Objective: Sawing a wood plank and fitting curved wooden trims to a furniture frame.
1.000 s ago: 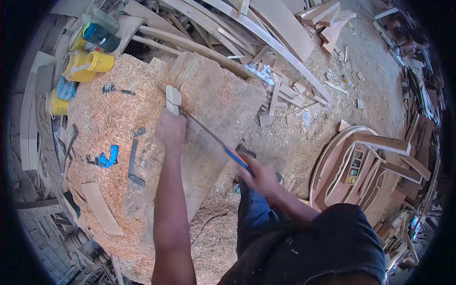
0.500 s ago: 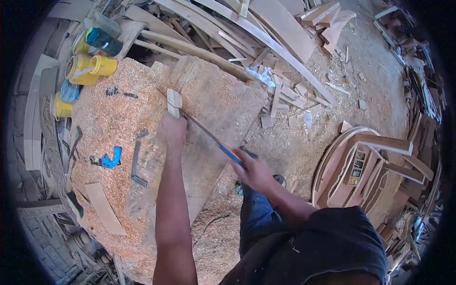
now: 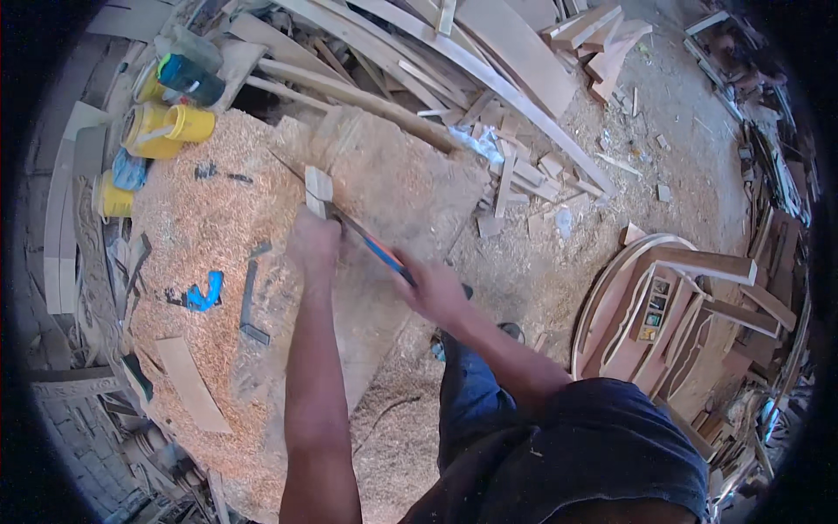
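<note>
My left hand (image 3: 314, 240) is closed around the lower end of a small pale wood block (image 3: 319, 184), over the bench. My right hand (image 3: 436, 293) grips the blue and orange handle of a long, thin metal file (image 3: 356, 227). The file runs diagonally up to the left and meets the block just beyond my left fingers. Its pointed tip sticks out past the block's left side. Whether the blade lies over or behind the block is hard to tell.
Shavings cover the workbench (image 3: 384, 188). On it lie a blue curved tool handle (image 3: 205, 293), a dark metal bar (image 3: 250, 293) and a thin wood strip (image 3: 192, 384). Yellow buckets (image 3: 190, 123) stand at far left, boards (image 3: 515, 52) beyond, and a rounded wooden piece (image 3: 602, 323) at right.
My right hand has pushed the file forward and to the left, so more of its tip shows past the block. My left hand and the block have hardly moved.
</note>
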Tool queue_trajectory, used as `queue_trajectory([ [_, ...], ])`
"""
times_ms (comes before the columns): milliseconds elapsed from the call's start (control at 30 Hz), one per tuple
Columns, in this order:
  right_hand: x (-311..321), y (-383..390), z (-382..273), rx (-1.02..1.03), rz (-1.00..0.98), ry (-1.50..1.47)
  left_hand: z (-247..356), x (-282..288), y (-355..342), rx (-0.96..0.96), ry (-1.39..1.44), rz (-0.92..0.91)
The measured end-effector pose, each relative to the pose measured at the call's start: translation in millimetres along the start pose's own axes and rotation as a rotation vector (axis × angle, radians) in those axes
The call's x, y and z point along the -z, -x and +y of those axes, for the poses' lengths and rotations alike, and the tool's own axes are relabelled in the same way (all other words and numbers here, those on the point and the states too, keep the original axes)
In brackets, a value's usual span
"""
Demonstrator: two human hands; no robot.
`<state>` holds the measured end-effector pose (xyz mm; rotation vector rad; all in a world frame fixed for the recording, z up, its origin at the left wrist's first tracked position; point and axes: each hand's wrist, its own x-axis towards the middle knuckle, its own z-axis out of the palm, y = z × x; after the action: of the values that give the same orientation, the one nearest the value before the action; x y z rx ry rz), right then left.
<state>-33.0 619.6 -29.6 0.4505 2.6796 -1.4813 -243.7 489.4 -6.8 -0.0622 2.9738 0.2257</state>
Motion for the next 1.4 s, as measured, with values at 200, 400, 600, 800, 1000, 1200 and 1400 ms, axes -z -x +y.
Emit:
queue_trajectory([
  [200,29,95,27,-0.126,0.004,-0.077,3,-3,5,0.059,-0.011,-0.035],
  [400,-30,-54,0,-0.012,0.066,0.097,9,-1,6,0.029,0.012,-0.023],
  [600,19,63,15,-0.063,0.018,-0.108,-7,-2,6,0.082,0.012,-0.062],
  [800,9,22,20,-0.119,-0.031,-0.004,10,7,12,0.039,0.011,-0.038],
  [1000,-23,-51,-2,0.059,0.05,0.046,7,-1,23,0.026,0.014,-0.046],
  [1200,34,87,27,-0.135,-0.015,-0.136,5,5,10,0.049,0.022,-0.049],
  [1400,-15,-52,-3,0.006,0.055,0.064,17,5,13,0.019,0.039,-0.046],
])
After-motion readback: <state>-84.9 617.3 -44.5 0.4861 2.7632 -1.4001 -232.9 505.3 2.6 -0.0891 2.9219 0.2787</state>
